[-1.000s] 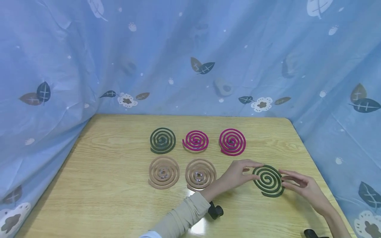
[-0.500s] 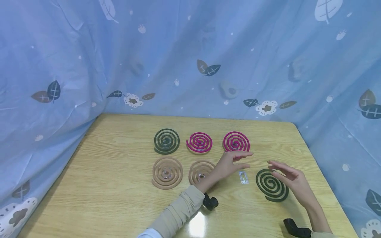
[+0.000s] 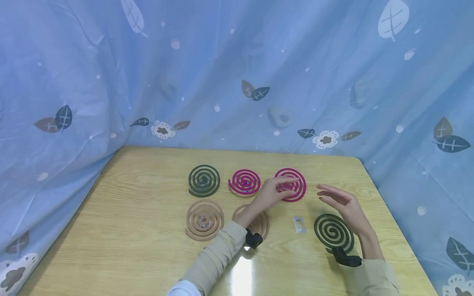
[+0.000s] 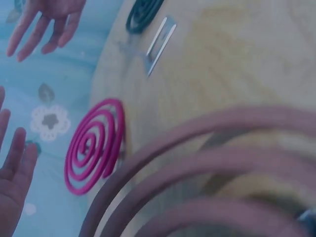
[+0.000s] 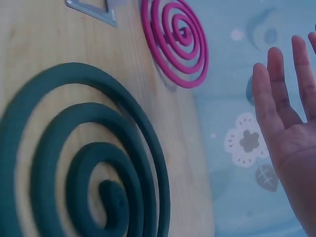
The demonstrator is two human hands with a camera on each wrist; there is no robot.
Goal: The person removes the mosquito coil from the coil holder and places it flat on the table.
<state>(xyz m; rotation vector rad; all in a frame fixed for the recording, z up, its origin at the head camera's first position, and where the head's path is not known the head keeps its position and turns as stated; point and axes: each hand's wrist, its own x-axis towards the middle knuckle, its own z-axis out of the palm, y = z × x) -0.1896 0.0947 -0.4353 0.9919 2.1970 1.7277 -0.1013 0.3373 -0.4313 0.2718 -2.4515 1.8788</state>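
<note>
My left hand (image 3: 272, 192) hovers with fingers spread forward, its fingertips overlapping the right-hand magenta mosquito coil (image 3: 305, 187) in the head view. Nothing is in its grasp. To the right, my right hand (image 3: 342, 205) is raised above the table with fingers extended and thumb apart, holding nothing. Below it lies a dark green mosquito coil (image 3: 332, 233), seen large in the right wrist view. Between the hands and nearer me, a small flat metal coil stand (image 3: 303, 225) with a rectangular opening rests on the wood. The left wrist view catches both hands, fingers straight.
Another dark green coil (image 3: 203, 181) and a magenta coil (image 3: 245, 181) sit along the back row on stands. In front are a tan coil (image 3: 204, 220) and a second tan coil (image 3: 263, 224), partly hidden by my left forearm. A blue patterned curtain (image 3: 222, 61) surrounds the wooden table (image 3: 129, 230).
Both hands have let go of the front green coil, leaving it on the table's right side. They have since moved back and left, toward the right magenta coil; the metal stand is now exposed.
</note>
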